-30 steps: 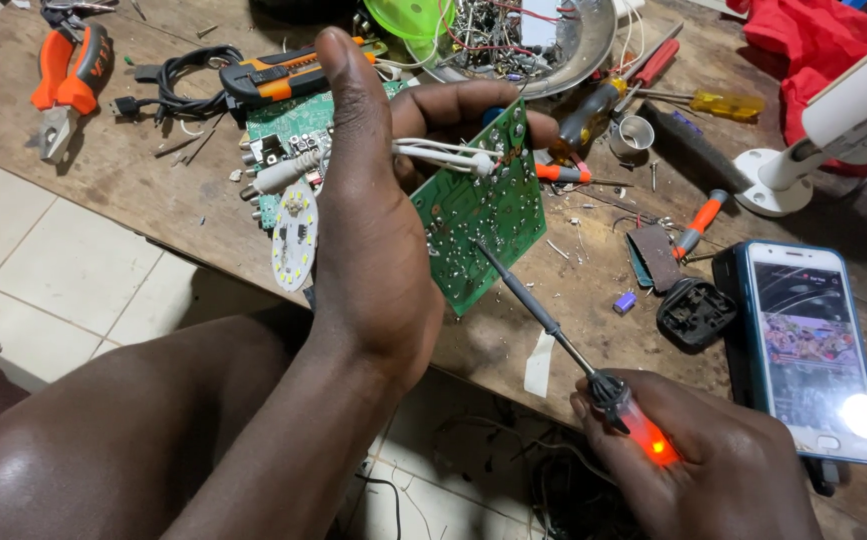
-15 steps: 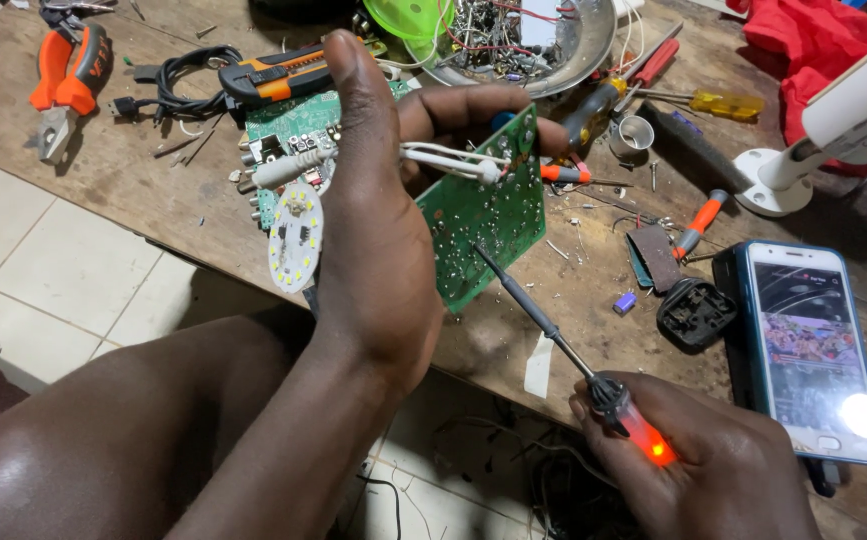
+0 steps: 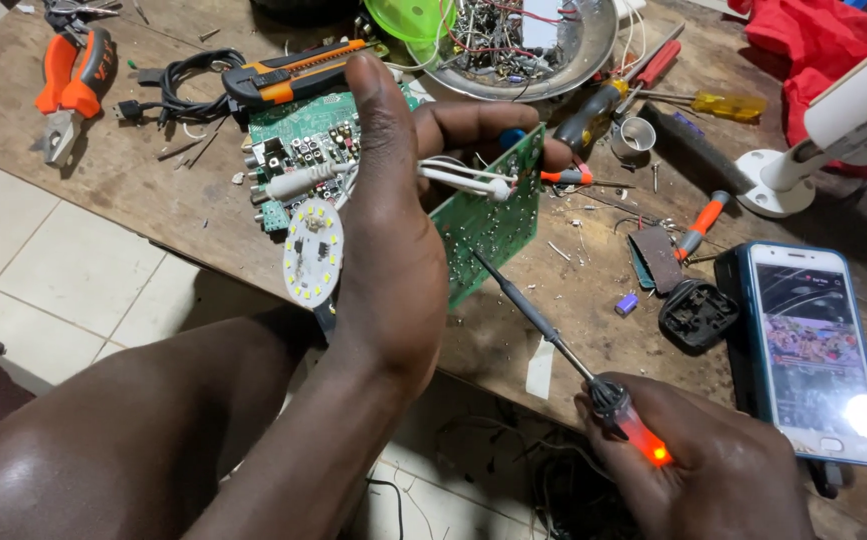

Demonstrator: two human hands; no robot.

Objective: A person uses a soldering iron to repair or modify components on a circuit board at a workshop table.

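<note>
The left hand (image 3: 393, 240) has its fingers curled tight around a green circuit board (image 3: 488, 230), thumb up along the near face and fingertips wrapped over the far edge, holding the board on edge above the middle of the desk (image 3: 153, 190). White wires (image 3: 458, 178) run across the board just under those fingertips. The right hand (image 3: 698, 465) is clenched on the handle of a soldering iron (image 3: 553, 335) whose indicator glows orange; the thin shaft slants up and its tip touches the board's solder side near the lower middle. So the iron is applied to a joint, but whether any joint is finished is too small to tell.

Behind the left hand lie a second green board (image 3: 298, 135) and a round white LED disc (image 3: 311, 252). Orange pliers (image 3: 68, 80) sit at the far left corner, a metal bowl of parts (image 3: 523, 45) at the far edge, and a lit phone (image 3: 813, 350) near the right edge.
</note>
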